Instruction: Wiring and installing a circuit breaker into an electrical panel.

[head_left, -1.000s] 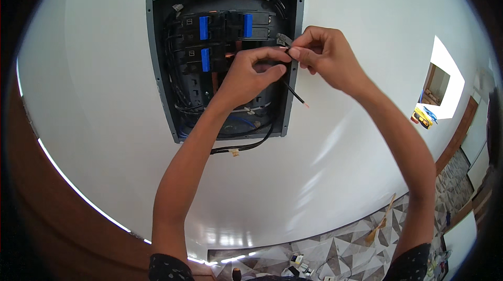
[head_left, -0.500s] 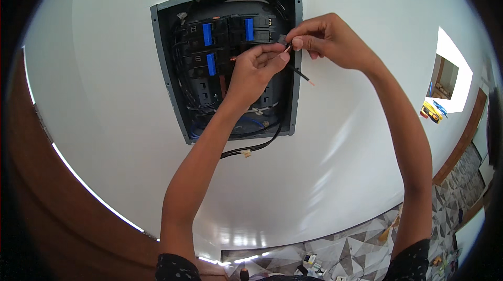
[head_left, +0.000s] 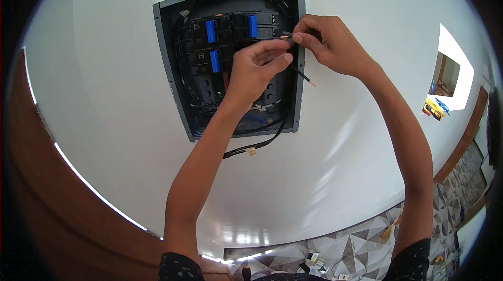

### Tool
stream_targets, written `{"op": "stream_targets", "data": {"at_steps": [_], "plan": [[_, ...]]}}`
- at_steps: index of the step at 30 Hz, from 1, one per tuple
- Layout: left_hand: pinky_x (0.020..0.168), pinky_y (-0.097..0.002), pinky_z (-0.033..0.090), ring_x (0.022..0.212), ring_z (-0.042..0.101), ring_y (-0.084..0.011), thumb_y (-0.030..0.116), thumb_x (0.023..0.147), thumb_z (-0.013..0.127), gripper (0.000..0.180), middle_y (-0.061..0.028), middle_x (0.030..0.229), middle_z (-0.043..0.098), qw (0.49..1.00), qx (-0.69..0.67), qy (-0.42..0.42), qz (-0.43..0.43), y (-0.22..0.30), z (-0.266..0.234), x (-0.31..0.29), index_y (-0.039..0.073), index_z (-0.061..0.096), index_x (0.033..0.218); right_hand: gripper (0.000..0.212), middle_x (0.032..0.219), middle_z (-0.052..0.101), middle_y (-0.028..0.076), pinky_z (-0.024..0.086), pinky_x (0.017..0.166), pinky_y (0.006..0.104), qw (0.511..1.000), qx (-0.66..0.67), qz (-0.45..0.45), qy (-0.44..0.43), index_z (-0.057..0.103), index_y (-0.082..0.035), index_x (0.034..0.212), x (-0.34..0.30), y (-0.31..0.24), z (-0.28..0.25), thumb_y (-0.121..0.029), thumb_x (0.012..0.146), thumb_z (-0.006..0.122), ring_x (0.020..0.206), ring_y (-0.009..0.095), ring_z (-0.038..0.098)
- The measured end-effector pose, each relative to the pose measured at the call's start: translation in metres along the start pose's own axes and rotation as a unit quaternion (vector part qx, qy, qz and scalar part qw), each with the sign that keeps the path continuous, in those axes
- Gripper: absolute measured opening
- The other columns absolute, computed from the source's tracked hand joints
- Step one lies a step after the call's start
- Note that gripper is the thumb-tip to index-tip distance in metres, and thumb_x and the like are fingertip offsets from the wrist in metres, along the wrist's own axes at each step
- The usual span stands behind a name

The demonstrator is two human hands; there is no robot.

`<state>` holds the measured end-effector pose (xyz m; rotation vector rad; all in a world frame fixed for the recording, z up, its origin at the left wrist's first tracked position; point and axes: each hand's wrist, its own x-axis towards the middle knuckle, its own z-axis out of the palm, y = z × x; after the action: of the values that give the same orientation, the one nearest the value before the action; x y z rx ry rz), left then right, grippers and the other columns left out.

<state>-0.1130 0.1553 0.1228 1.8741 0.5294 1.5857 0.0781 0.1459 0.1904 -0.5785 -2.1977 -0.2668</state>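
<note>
My right hand [head_left: 322, 40] pinches a black electrical wire by the right edge of a grey breaker panel [head_left: 300, 82] set in the white wall. The wire's bare copper end [head_left: 284, 36] points left, toward the right-hand breaker [head_left: 265, 33]. Just below it, my left hand [head_left: 259, 66] is held with its thumb and forefinger apart and nothing visible between them. Behind my left hand are black breakers with blue handles [head_left: 211, 31], partly covered. Another black wire [head_left: 301, 74] with a stripped copper tip sticks out below my fingers, past the panel's right edge.
Black cables [head_left: 267, 143] with a pale tag hang out over the panel's lower edge. To the right, a wall opening [head_left: 447, 75] has yellow-and-black tools [head_left: 434, 108] on its ledge. A screwdriver [head_left: 246, 272] and small boxes [head_left: 313, 258] lie low in view, near the patterned tile floor [head_left: 361, 247].
My left thumb and forefinger have parted and come off the wire. In my right hand, the copper end has swung up to point left at the breaker.
</note>
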Motion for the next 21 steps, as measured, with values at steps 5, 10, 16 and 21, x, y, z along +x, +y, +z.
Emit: {"op": "stream_targets", "data": {"at_steps": [5,10,16,21], "plan": [[0.092,-0.0294,0.053,0.105,0.067,-0.0163,0.021,0.095,0.068,0.033,-0.0102,0.112,0.070,0.999,-0.033,0.034,0.018,0.011,0.006,-0.008,0.000,0.066,0.122,0.015,0.066,0.054,0.006,0.036,0.056,0.0283,0.999,0.025,0.020,0.004,0.060,0.003,0.088,-0.003,0.002,0.002,-0.009,0.097,0.060,0.060,0.012,0.042],[0.078,-0.0249,0.054,0.094,0.069,-0.0152,0.025,0.097,0.065,0.031,-0.0103,0.102,0.072,0.998,-0.016,0.059,0.012,0.016,0.009,-0.001,0.000,0.068,0.115,0.015,0.067,0.053,0.005,0.036,0.057,0.0280,0.999,0.035,0.005,0.024,0.059,0.003,0.087,-0.005,0.007,0.006,-0.008,0.097,0.059,0.061,0.012,0.041],[0.070,-0.0244,0.055,0.078,0.071,-0.0156,0.026,0.097,0.066,0.030,-0.0105,0.089,0.072,0.989,0.047,0.092,0.101,0.011,0.013,-0.001,-0.003,0.072,0.103,0.015,0.066,0.050,0.005,0.035,0.056,0.0276,0.999,0.034,0.004,0.034,0.058,0.003,0.086,-0.008,0.006,0.008,-0.007,0.097,0.058,0.061,0.011,0.038],[0.067,-0.0253,0.055,0.075,0.071,-0.0158,0.024,0.098,0.064,0.030,-0.0110,0.085,0.071,0.977,0.065,0.110,0.169,0.007,0.017,0.001,-0.005,0.072,0.097,0.011,0.067,0.053,0.007,0.037,0.056,0.0292,0.995,0.025,-0.066,0.075,0.057,0.003,0.087,-0.008,0.011,0.015,-0.004,0.097,0.058,0.060,0.014,0.041]]}}
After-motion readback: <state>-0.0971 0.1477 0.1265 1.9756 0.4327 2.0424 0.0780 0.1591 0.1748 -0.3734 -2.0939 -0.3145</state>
